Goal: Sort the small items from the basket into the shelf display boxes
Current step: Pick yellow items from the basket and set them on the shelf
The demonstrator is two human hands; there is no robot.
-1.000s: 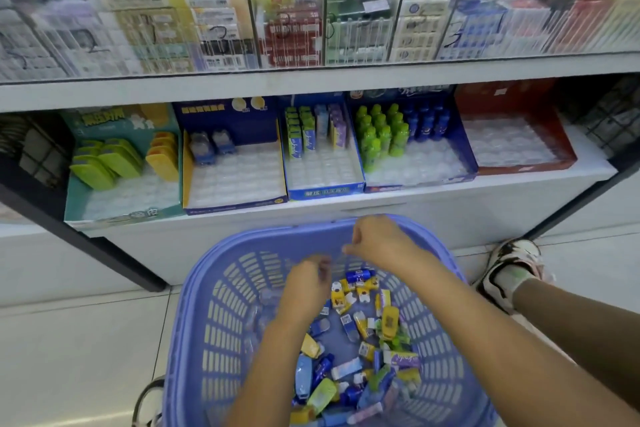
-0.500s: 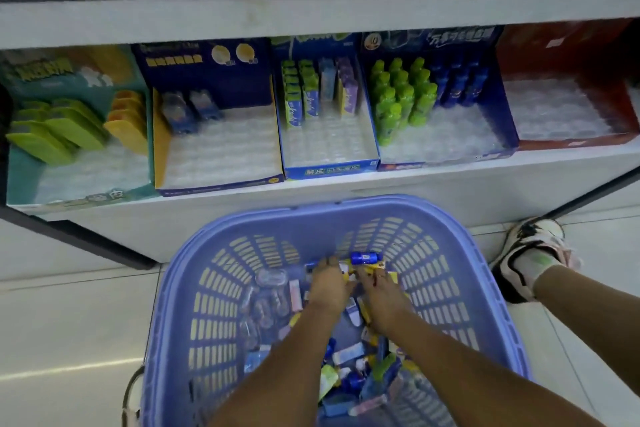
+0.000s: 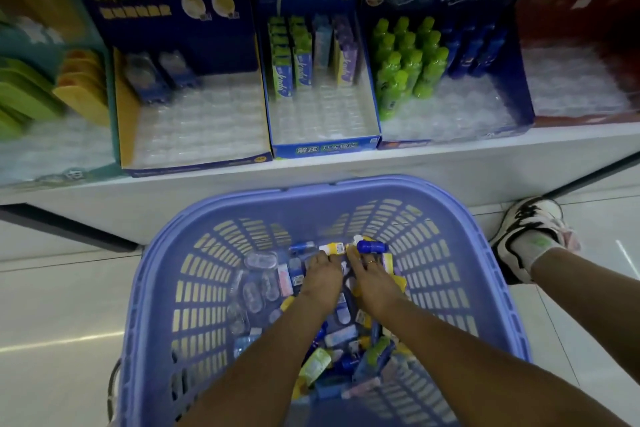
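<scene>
A lilac plastic basket (image 3: 214, 288) stands on the floor below the shelf, with a heap of small items in it: a blue capsule-shaped item (image 3: 372, 247), a white and yellow pack (image 3: 332, 248), clear blister packs (image 3: 259, 260) and several more. My left hand (image 3: 322, 279) and my right hand (image 3: 372, 282) lie side by side inside the basket. Their fingers point away from me, with the tips touching the items at the far end of the heap. Neither hand plainly grips anything. A ring shows on a right finger.
On the shelf stand a teal box (image 3: 52, 156) of green and yellow items, a dark blue box (image 3: 194, 128), a blue Kada box (image 3: 323, 114), a box of green and blue bottles (image 3: 446, 114) and a red box (image 3: 581, 87). A sneakered foot (image 3: 530, 232) rests right of the basket.
Both hands came down from above the basket into the heap and now rest together on the items. The camera has tilted down and moved closer to the basket.
</scene>
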